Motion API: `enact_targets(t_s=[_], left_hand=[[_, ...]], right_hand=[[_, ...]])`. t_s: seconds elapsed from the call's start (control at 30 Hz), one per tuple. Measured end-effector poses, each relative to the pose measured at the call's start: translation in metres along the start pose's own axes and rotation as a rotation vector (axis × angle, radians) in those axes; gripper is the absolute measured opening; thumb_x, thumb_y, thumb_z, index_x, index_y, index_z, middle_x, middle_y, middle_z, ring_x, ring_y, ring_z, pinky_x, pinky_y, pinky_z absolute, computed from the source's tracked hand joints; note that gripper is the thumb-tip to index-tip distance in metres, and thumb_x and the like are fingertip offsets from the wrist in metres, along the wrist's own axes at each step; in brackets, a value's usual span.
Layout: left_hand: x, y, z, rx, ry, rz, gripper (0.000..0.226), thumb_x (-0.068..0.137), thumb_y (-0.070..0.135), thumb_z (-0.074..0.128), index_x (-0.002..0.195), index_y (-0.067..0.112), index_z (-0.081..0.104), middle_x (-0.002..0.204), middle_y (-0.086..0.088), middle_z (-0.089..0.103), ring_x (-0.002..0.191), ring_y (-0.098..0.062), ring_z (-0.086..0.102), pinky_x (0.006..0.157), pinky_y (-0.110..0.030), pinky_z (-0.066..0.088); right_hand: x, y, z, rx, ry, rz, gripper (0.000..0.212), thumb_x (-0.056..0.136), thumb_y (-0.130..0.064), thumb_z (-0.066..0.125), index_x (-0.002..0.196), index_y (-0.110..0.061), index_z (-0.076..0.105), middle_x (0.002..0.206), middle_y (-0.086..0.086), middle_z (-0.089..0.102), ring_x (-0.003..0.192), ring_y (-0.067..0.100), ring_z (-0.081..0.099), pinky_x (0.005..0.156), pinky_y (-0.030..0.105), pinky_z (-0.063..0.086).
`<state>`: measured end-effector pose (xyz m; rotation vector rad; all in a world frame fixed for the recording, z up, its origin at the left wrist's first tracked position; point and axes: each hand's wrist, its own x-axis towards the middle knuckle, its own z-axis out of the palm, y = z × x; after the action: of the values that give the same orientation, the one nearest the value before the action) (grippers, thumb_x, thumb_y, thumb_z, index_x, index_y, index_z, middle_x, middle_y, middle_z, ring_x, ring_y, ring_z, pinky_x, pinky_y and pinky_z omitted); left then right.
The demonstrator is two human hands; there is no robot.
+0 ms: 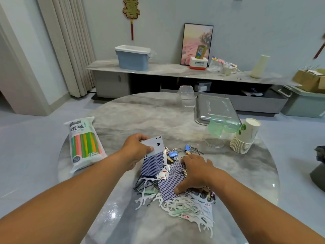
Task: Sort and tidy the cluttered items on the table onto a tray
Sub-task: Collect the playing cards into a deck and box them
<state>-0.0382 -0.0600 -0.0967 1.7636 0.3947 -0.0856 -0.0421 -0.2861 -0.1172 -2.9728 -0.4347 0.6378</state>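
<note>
Mostly blue-backed cards [152, 164], 2 of spades up, in left hand [136, 149].

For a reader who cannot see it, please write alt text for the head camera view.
A person's left hand holds a few blue-backed playing cards, a two of spades on top, while the right hand presses on a pile of cards, white floss picks and clips on a round grey marble table. Beyond lie a steel tray, stacked paper cups and a straw packet.

straw pack [84, 143] at my far left | card pile [168, 182] before me | tray [216, 110] behind, right | paper cups [244, 138] right of it
</note>
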Motion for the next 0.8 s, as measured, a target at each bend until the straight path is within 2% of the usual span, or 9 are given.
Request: enact_targets(t_s=[0.13,0.27,0.33,0.4,0.47,0.53,0.63,0.73,0.8], left_hand=[[0.000,-0.001,0.007,-0.062,0.017,0.039,0.025,0.087,-0.009,0.070,0.097,0.013,0.062,0.102,-0.014,0.066,0.087,-0.029,0.069,0.064,-0.034,0.060],[-0.001,0.000,0.009,-0.034,0.020,0.105,0.025,0.089,-0.007,0.069,0.101,0.014,0.063,0.106,-0.011,0.064,0.089,-0.026,0.067,0.057,-0.027,0.057],[0.000,0.002,0.008,-0.023,0.035,0.145,0.025,0.090,-0.006,0.069,0.098,0.017,0.063,0.106,-0.008,0.062,0.086,-0.021,0.065,0.052,-0.022,0.054],[0.001,0.005,0.007,-0.022,0.052,0.185,0.027,0.090,-0.005,0.069,0.095,0.021,0.063,0.106,-0.005,0.061,0.086,-0.020,0.064,0.052,-0.021,0.053],[0.003,0.007,0.004,-0.023,0.066,0.213,0.028,0.090,-0.003,0.069,0.094,0.024,0.063,0.106,-0.003,0.062,0.088,-0.020,0.064,0.055,-0.024,0.054],[0.004,0.007,0.002,-0.026,0.073,0.222,0.028,0.090,-0.003,0.068,0.094,0.024,0.064,0.106,-0.002,0.062,0.090,-0.020,0.064,0.057,-0.026,0.054],[0.004,0.006,0.000,-0.014,0.052,0.215,0.030,0.090,-0.005,0.068,0.094,0.025,0.065,0.106,-0.003,0.062,0.089,-0.020,0.064,0.053,-0.023,0.054],[0.004,0.000,0.001,0.022,-0.009,0.185,0.034,0.089,-0.009,0.067,0.094,0.025,0.065,0.106,-0.005,0.061,0.087,-0.021,0.064,0.051,-0.023,0.055],[0.002,-0.006,0.002,0.107,-0.050,0.190,0.036,0.089,-0.010,0.066,0.094,0.026,0.065,0.106,-0.003,0.062,0.089,-0.021,0.064,0.056,-0.027,0.057]], right_hand=[[0.003,0.001,0.000,0.069,0.023,-0.041,0.097,0.047,-0.078,0.084,0.122,-0.030,0.047,0.128,-0.005,0.052,0.122,0.021,0.045,0.113,0.049,0.029],[0.002,-0.001,-0.010,0.172,0.084,-0.079,0.075,0.052,-0.067,0.090,0.101,-0.032,0.045,0.097,-0.012,0.054,0.095,0.015,0.048,0.104,0.044,0.033],[0.001,-0.001,-0.018,0.257,0.069,-0.102,0.065,0.058,-0.057,0.092,0.097,-0.031,0.047,0.091,-0.012,0.055,0.088,0.013,0.048,0.100,0.043,0.034],[-0.002,-0.002,-0.027,0.324,0.057,-0.131,0.056,0.063,-0.047,0.093,0.090,-0.032,0.047,0.086,-0.010,0.055,0.082,0.012,0.049,0.089,0.037,0.035],[-0.006,-0.004,-0.035,0.361,0.071,-0.158,0.047,0.067,-0.039,0.093,0.089,-0.032,0.052,0.086,-0.011,0.059,0.086,0.016,0.055,0.088,0.037,0.039],[-0.010,-0.006,-0.043,0.414,0.095,-0.175,0.037,0.071,-0.030,0.091,0.090,-0.033,0.060,0.094,-0.009,0.068,0.094,0.018,0.065,0.098,0.044,0.049],[-0.014,-0.006,-0.051,0.452,0.166,-0.212,0.033,0.075,-0.022,0.089,0.091,-0.036,0.064,0.099,-0.010,0.071,0.094,0.012,0.068,0.094,0.040,0.056],[-0.016,-0.007,-0.050,0.374,0.156,-0.220,0.035,0.077,-0.018,0.086,0.095,-0.039,0.066,0.098,-0.014,0.070,0.090,0.008,0.068,0.085,0.030,0.057],[-0.016,-0.008,-0.042,0.202,0.112,-0.203,0.037,0.077,-0.019,0.082,0.107,-0.035,0.069,0.102,-0.013,0.070,0.093,0.014,0.067,0.087,0.031,0.052]])
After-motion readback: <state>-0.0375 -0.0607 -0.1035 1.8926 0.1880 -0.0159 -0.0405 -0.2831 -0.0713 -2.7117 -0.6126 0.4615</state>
